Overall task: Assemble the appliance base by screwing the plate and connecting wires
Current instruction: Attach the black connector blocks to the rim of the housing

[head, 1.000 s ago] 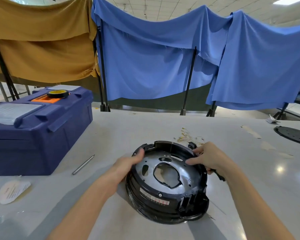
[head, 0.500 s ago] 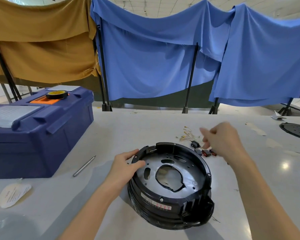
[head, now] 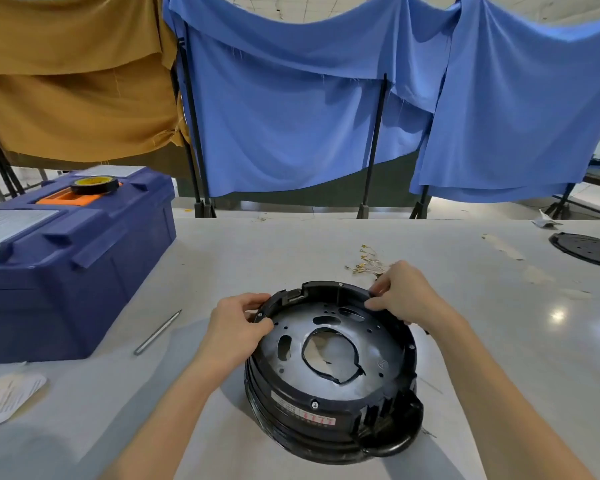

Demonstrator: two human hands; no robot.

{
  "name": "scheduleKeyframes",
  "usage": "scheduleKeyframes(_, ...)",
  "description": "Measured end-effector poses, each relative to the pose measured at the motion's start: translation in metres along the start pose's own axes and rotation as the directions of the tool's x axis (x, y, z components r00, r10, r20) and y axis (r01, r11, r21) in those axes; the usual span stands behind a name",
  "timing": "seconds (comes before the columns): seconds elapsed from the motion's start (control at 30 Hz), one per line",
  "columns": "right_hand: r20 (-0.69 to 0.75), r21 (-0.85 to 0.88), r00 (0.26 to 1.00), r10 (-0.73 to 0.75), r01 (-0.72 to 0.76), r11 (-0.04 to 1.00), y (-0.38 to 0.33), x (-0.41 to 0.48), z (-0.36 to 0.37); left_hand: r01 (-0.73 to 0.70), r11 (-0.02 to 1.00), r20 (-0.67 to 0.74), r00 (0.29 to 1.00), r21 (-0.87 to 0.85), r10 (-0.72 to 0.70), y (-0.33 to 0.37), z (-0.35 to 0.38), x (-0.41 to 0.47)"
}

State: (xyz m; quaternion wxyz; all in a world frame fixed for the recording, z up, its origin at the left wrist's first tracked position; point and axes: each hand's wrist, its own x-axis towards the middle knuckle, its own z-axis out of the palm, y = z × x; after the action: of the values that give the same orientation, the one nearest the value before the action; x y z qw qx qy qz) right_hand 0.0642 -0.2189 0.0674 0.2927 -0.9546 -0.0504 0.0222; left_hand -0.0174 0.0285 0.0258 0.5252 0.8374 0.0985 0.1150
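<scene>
Left hand (head: 238,327), right hand (head: 406,296): curled fingers (head: 374,304) on base (head: 326,414) rim

So I've got the black appliance base (head: 329,414) sitting open side up on the table (head: 492,327), with the grey metal plate (head: 381,355) lying inside it. My left hand (head: 238,327) grips the rim at about 10 o'clock and my right hand (head: 404,296) pinches it at 1. Loose wires (head: 366,261) with gold terminals lie just past the base at 12. The blue toolbox (head: 66,271) is way out at 9, with a metal rod (head: 157,332) between.
</scene>
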Motion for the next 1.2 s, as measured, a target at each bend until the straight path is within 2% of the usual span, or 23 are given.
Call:
scheduleKeyframes(0.07, 0.001, 0.021, 1.0, -0.029, 0.029, 0.999, 0.002, 0.002, 0.002, -0.008, 0.998, 0.038, 0.999, 0.066, 0.005, 0.001, -0.004, 0.002)
scheduleKeyframes(0.13, 0.021, 0.042, 0.997, -0.075, 0.074, 0.996, 0.001, 0.003, 0.003, -0.051, 0.978, 0.055, 0.998, 0.201, 0.04, 0.004, -0.008, 0.004)
scheduleKeyframes(0.23, 0.027, 0.016, 0.983, -0.18, 0.179, 0.984, -0.006, 0.001, 0.007, -0.117, 0.894, 0.001, 0.992, 0.433, 0.129, 0.009, -0.009, 0.007)
scheduleKeyframes(0.3, 0.006, 0.051, 0.978, -0.207, 0.207, 0.977, -0.007, -0.002, 0.007, -0.119, 0.859, -0.025, 0.988, 0.497, 0.151, 0.011, -0.008, 0.009)
scheduleKeyframes(0.37, 0.001, 0.108, 0.98, -0.198, 0.197, 0.975, -0.004, -0.003, 0.002, -0.112, 0.847, -0.034, 0.988, 0.52, 0.152, 0.012, -0.007, 0.008)
scheduleKeyframes(0.5, 0.053, 0.083, 0.981, -0.188, 0.183, 0.98, 0.001, -0.007, -0.001, -0.1, 0.812, -0.032, 0.989, 0.576, 0.144, 0.012, -0.005, 0.009)
scheduleKeyframes(0.63, 0.019, 0.091, 0.992, -0.121, 0.119, 0.989, 0.008, -0.012, -0.004, -0.093, 0.704, -0.059, 0.98, 0.704, 0.189, 0.013, -0.002, 0.008)
scheduleKeyframes(0.8, 0.285, 0.047, 0.955, -0.083, 0.073, 0.996, 0.009, -0.021, -0.017, -0.004, 0.602, -0.091, 0.988, 0.799, 0.128, 0.019, -0.004, 0.006)
scheduleKeyframes(0.93, 0.17, -0.013, 0.981, -0.095, 0.098, 0.995, 0.007, -0.017, -0.008, 0.032, 0.539, -0.086, 0.993, 0.842, 0.076, 0.024, -0.006, 0.006)
scheduleKeyframes(1.07, 0.146, -0.017, 0.988, -0.057, 0.06, 0.998, 0.005, -0.015, -0.005, 0.035, 0.557, -0.096, 0.992, 0.83, 0.08, 0.021, -0.002, 0.008)
scheduleKeyframes(1.2, 0.298, -0.093, 0.955, -0.004, 0.033, 0.995, 0.006, -0.018, -0.016, -0.072, 0.623, -0.036, 0.987, 0.779, 0.159, 0.018, 0.004, 0.023)
